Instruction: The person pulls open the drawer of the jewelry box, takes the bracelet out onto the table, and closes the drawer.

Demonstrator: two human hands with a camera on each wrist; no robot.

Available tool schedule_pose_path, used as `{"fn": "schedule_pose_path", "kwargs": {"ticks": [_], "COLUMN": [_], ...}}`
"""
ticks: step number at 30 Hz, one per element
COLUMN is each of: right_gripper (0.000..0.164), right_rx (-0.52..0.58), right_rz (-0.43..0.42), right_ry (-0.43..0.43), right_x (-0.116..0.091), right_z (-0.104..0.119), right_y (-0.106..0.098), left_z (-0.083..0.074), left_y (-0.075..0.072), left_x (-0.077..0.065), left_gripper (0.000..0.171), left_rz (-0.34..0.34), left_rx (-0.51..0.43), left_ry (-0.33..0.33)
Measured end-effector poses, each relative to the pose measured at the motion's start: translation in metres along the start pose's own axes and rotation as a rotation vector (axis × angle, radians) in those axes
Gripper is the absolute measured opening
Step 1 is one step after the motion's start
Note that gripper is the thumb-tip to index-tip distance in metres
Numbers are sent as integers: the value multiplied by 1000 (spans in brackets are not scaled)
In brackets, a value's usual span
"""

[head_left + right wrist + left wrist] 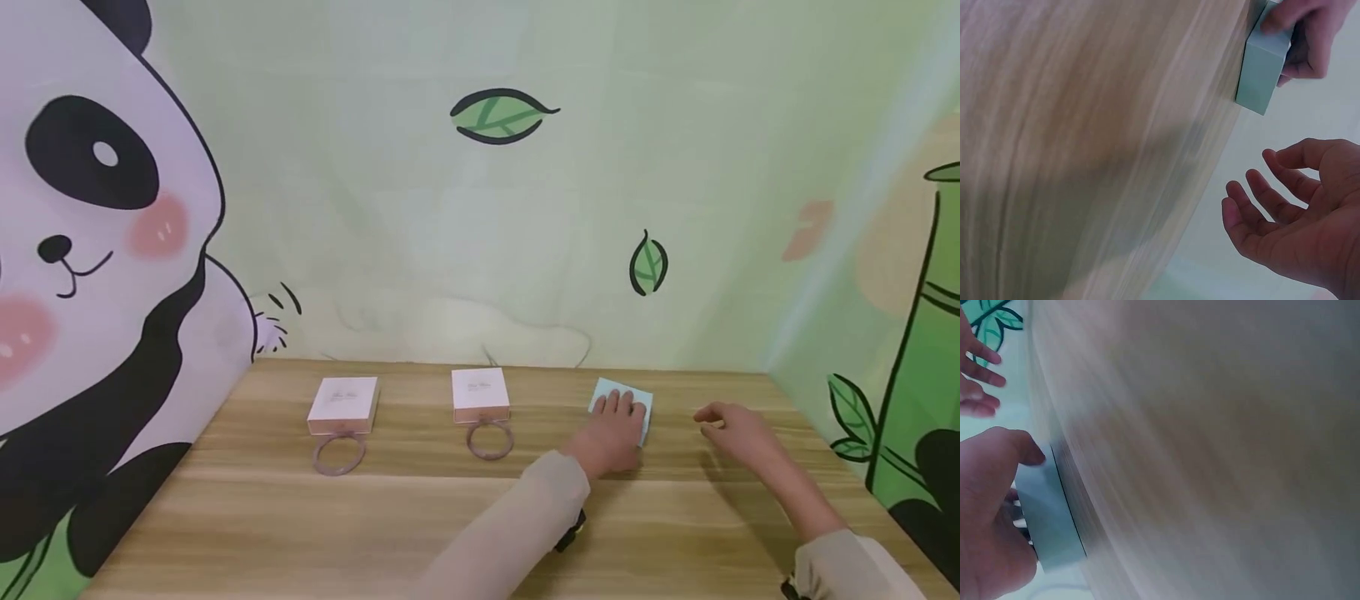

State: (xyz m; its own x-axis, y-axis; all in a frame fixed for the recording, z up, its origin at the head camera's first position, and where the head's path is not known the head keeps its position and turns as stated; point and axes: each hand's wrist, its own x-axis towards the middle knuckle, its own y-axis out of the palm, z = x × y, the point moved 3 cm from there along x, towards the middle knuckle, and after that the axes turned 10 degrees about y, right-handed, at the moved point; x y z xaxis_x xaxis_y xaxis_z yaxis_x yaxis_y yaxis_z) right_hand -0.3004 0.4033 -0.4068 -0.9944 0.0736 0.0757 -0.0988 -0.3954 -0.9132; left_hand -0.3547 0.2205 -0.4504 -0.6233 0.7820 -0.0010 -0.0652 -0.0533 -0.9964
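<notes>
A small light blue box (621, 388) sits on the table at the right of the middle in the head view. My left hand (615, 429) lies over it, fingers across the top. In the left wrist view, the thumb (1030, 449) of that hand rests on the side of the box (1054, 519), gripping it. To the right of the box, apart from it, my right hand (738, 429) hovers above the table with loosely bent fingers. Nothing is held in that palm (1310, 244) in the right wrist view.
Two white-topped boxes with pinkish sides, one at the left (345, 400) and one near the middle (480, 390), stand on the wooden table (315, 533). In front of each lies a thin mauve ring, the left ring (320, 461) and the middle ring (470, 446). A printed panda backdrop (375, 208) rises behind.
</notes>
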Motion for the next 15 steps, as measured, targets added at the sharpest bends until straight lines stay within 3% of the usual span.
{"fn": "schedule_pose_path", "kwargs": {"ticks": [5,8,12,15], "right_gripper": [22,23,23,22], "right_rx": [-4,1,6,-1], "right_rz": [15,32,4,-14], "right_ry": [1,9,14,6], "right_x": [-3,-3,0,3], "right_z": [-3,-4,-5,-5], "right_y": [13,21,20,16], "left_z": [-15,-16,-11,-7], "left_y": [13,20,18,12], "left_x": [5,5,6,7], "left_gripper": [70,72,71,66], "left_rz": [-10,23,28,28], "left_rx": [-55,-9,49,24], "left_ry": [-141,-204,-186,-153]}}
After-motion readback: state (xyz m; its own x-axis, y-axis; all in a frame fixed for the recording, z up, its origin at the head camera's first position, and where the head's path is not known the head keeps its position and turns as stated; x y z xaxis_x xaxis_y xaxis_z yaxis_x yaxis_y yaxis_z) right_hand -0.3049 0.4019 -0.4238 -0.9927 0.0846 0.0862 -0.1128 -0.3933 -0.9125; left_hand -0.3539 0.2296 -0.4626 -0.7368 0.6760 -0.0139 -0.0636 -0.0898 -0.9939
